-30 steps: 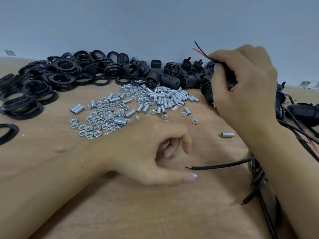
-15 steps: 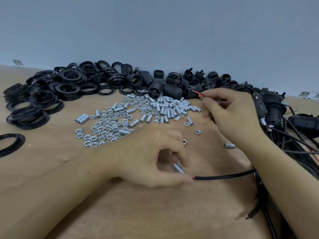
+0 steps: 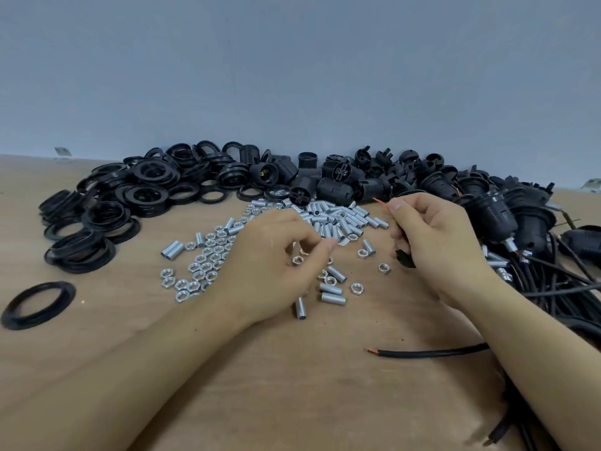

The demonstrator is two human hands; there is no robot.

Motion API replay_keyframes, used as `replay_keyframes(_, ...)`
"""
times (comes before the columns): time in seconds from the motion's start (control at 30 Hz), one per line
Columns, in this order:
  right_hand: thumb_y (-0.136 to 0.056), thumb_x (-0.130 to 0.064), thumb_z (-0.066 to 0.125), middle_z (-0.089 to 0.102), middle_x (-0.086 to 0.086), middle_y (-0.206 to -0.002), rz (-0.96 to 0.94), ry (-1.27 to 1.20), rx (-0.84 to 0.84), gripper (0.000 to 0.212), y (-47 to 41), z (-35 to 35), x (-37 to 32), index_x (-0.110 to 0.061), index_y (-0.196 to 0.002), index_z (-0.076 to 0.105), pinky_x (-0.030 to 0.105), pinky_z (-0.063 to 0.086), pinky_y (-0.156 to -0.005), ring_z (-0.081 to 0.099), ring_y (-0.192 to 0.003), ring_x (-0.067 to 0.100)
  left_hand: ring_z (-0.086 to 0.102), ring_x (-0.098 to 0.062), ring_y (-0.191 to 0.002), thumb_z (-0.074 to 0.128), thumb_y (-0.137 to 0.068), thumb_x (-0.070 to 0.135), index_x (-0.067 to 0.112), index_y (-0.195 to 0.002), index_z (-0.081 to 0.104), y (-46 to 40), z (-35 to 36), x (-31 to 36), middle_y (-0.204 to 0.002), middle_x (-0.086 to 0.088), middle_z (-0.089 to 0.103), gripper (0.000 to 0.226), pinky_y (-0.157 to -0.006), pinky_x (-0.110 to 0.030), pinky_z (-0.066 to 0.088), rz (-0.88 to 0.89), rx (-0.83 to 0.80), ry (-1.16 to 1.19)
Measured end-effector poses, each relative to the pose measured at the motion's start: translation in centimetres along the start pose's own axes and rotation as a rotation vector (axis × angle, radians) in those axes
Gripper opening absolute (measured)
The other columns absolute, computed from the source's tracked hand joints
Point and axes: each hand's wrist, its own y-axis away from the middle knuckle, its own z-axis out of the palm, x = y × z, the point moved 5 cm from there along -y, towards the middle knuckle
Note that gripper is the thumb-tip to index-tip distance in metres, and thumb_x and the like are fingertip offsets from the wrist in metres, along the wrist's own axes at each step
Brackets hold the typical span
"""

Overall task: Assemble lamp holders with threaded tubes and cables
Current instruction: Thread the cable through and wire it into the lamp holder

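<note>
The right hand (image 3: 432, 242) pinches a black cable (image 3: 405, 257) between thumb and curled fingers, its bared red wire tip (image 3: 380, 203) sticking up past the fingertips toward the far edge of the counter (image 3: 292, 385). The left hand (image 3: 276, 265) has its fingers curled down with thumb and forefinger drawn together over the scattered metal parts; whether it already has a threaded tube in its grip I cannot tell, since the fingers hide the spot.

Just beside that hand lie loose threaded tubes (image 3: 331, 289) and nuts (image 3: 383, 267), with a thicker heap of tubes (image 3: 341, 219) farther back, touching the black lamp holders (image 3: 335, 187) piled along the far edge. A spread of nuts (image 3: 201, 268) lies to the left, then black rings (image 3: 97, 219) toward the far left corner. A second cable end (image 3: 422, 354) lies on the counter near the right forearm, and a bundle of cables with holders already fitted (image 3: 507, 222) runs along the right edge.

The likely trouble: the tubes are round and will roll if nudged, so a fumbled pick could send one away. The fine wire strands may splay and catch on the tube's mouth if fed in off-line. The right forearm could also drag the loose cable end or the bundle.
</note>
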Motion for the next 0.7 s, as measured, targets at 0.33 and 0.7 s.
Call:
replay_keyframes(0.33,-0.097,-0.022,0.054,0.066,-0.004,-0.06,0.008,-0.018,-0.036,0.014,0.2,0.1,0.2,-0.018,-0.087,0.063,0.028,0.035,-0.045,0.042,-0.047,0.017,0.059,-0.031,-0.093,0.067,-0.086,0.053,0.009,-0.104,0.065,-12.2,3.6,-6.8,-0.099,-0.011,0.064,0.047,-0.079,-0.041,0.053,-0.316,-0.29,-0.515)
replay_keyframes(0.7,-0.089,-0.016,0.069,0.062,-0.009,-0.064,-0.139,-0.217,0.033,0.011,0.9,-1.1,-3.6,-0.022,-0.08,0.071,0.019,0.046,-0.051,0.053,-0.059,0.014,0.071,-0.018,-0.083,0.072,-0.085,0.017,0.007,-0.103,0.069,-5.6,0.9,-2.8,-0.101,-0.015,0.075,0.021,-0.073,-0.027,0.058,-0.701,-0.093,1.128)
